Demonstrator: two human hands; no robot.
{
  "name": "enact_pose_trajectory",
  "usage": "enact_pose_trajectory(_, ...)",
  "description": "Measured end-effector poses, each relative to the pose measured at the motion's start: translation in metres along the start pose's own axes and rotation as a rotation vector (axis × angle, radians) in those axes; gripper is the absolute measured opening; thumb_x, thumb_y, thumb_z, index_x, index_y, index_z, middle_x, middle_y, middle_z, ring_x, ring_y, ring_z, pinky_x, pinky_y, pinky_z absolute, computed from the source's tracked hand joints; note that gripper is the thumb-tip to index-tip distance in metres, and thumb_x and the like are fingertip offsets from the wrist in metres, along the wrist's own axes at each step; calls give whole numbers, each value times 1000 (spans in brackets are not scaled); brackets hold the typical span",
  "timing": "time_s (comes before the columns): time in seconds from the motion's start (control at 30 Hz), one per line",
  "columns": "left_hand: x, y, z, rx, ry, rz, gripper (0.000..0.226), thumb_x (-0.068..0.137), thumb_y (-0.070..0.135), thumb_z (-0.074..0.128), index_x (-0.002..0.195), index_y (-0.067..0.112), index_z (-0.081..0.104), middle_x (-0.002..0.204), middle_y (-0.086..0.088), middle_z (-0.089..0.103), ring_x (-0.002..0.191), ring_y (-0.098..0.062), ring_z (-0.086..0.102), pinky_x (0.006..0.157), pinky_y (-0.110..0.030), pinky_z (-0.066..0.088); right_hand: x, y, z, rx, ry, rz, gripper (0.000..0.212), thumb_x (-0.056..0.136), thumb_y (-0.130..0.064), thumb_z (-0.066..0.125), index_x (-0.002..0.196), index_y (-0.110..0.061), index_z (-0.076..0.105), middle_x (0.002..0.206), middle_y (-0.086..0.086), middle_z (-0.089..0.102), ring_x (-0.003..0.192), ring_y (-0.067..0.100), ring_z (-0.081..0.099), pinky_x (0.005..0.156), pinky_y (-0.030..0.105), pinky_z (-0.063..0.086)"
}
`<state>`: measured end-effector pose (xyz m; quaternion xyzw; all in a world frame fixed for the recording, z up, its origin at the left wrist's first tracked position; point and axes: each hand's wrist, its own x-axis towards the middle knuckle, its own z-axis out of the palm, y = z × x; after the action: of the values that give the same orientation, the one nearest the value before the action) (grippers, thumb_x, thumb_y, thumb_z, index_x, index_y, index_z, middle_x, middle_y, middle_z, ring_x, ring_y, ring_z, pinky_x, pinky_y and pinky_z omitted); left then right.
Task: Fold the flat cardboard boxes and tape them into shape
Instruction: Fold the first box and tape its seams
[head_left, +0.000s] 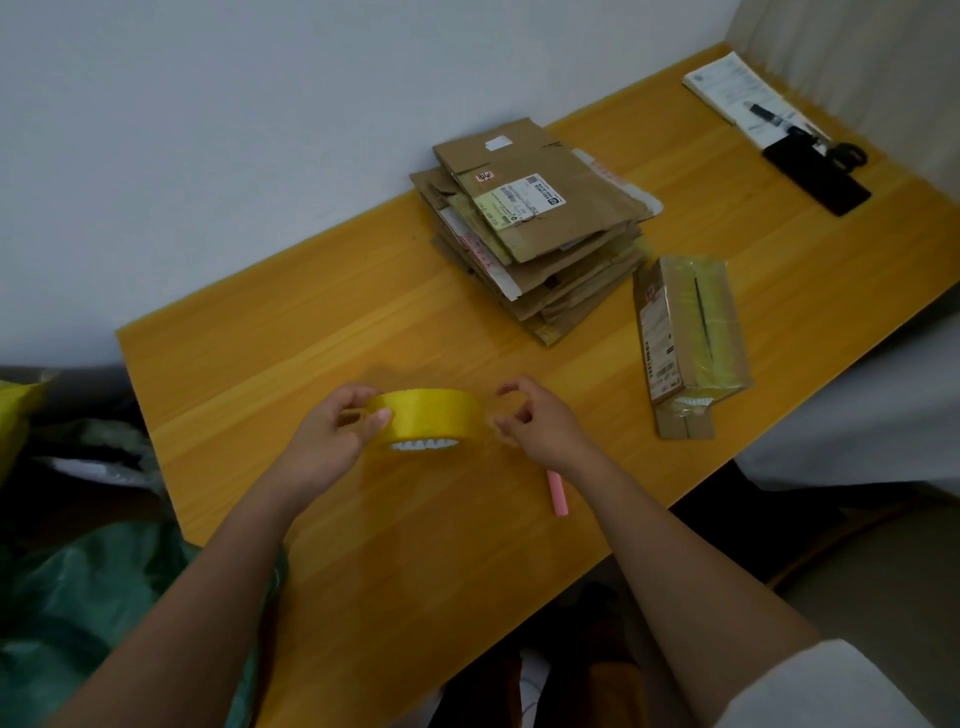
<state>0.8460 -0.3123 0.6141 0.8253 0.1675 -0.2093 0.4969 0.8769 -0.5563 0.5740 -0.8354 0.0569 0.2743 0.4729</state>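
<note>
- Your left hand holds the yellow tape roll just above the desk, thumb on the near face and fingers curled over the far rim. That grip looks light, so a hard pull on the tape could twist the roll out of it.
- Your right hand sits just beside the roll's right edge with thumb and forefinger curled toward each other. I cannot tell whether they already pinch the free end, because the tape there is too clear and blurred to make out.
- If you are hunting for the end, the likely trouble is that it lies flush on the roll, splits into a sliver, or sticks back on itself once lifted.
- The pink stick, perhaps a cutter, lies on the desk under your right wrist, so a sweep of the arm could knock it off the near edge.
- The stack of flat cardboard boxes lies well apart from your hands, toward the wall. It is uneven, with pieces fanned out at different angles, and dragging one from lower down could spill the rest.
- Those flats are brown, creased and carry old shipping labels and tape strips, so worn folds may not stand square.
- One folded box lies to the right of the stack, wrapped in glossy yellowish tape, with a flap sticking out at its near end.
</note>
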Motion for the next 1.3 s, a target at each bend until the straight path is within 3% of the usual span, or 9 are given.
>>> enact_pose_trajectory(0.13, 2, 19, 16, 279, 38, 90, 31, 99, 31, 53, 128, 20, 52, 133, 2, 47, 130, -23, 42, 96, -31, 34, -4, -2, -6, -17, 60, 16, 40, 91, -17, 68, 126, -24, 50, 80, 3, 57, 73, 15, 58, 62, 29, 47)
enact_pose_trajectory(0.23, -2, 29, 31, 485, 18, 176, 46, 93, 50, 54, 129, 21, 55, 128, -3, 53, 119, -26, 49, 106, -46, 36, -10, 5, -13, 79, 143, 134, 29, 86, -15, 74, 112, -8, 62, 99, 12, 66, 87, 25, 67, 81, 40, 57)
enact_pose_trajectory(0.3, -5, 38, 41, 499, -23, 219, 41, 95, 44, 55, 129, 22, 55, 128, -4, 53, 120, -27, 49, 109, -51, 33, -18, 10, -19, 193, 156, 187, 16, 84, -11, 75, 95, -7, 65, 96, 15, 67, 81, 25, 69, 76, 39, 59)
enact_pose_trajectory(0.4, -8, 58, 60, 590, -90, 317, 36, 96, 28, 53, 132, 23, 52, 133, -4, 51, 125, -26, 44, 104, -42, 38, -28, 15, -24, 285, 130, 226, 10, 86, -8, 73, 89, -2, 66, 94, 18, 66, 78, 24, 68, 62, 26, 55)
enact_pose_trajectory(0.57, -11, 76, 90, 952, -133, 321, 52, 92, 55, 53, 132, 23, 51, 123, -3, 57, 119, -23, 46, 93, -34, 41, -38, 27, -33, 313, 106, 239, 15, 89, -12, 69, 102, -4, 66, 97, 14, 67, 84, 22, 66, 63, 25, 52)
enact_pose_trajectory(0.77, -25, 106, 107, 912, -138, 339, 37, 92, 47, 57, 122, 26, 54, 119, -1, 57, 119, -21, 47, 89, -36, 41, -44, 43, -70, 230, 211, 248, 12, 91, -17, 67, 81, -10, 68, 77, 6, 67, 81, 22, 65, 82, 40, 55)
enact_pose_trajectory(0.87, -23, 136, 120, 1028, -3, 410, 39, 93, 48, 53, 124, 25, 53, 122, 1, 58, 121, -20, 46, 92, -37, 37, -52, 47, -102, 214, 288, 188, 18, 92, -19, 65, 80, -8, 72, 72, 3, 66, 73, 17, 61, 74, 36, 51)
enact_pose_trajectory(1.03, -20, 173, 163, 1018, 12, 426, 41, 92, 48, 53, 125, 24, 50, 120, 1, 58, 116, -21, 50, 94, -39, 37, -62, 62, -149, 216, 472, 156, 18, 92, -22, 65, 75, -17, 68, 75, -2, 66, 76, 14, 62, 65, 27, 48)
enact_pose_trajectory(1.3, -8, 186, 237, 995, -24, 353, 43, 93, 39, 49, 134, 34, 38, 115, -3, 56, 97, -27, 60, 73, -36, 39, -74, 101, -190, 94, 617, 7, 13, 90, -19, 68, 77, -23, 67, 75, -3, 67, 70, 8, 59, 57, 8, 41)
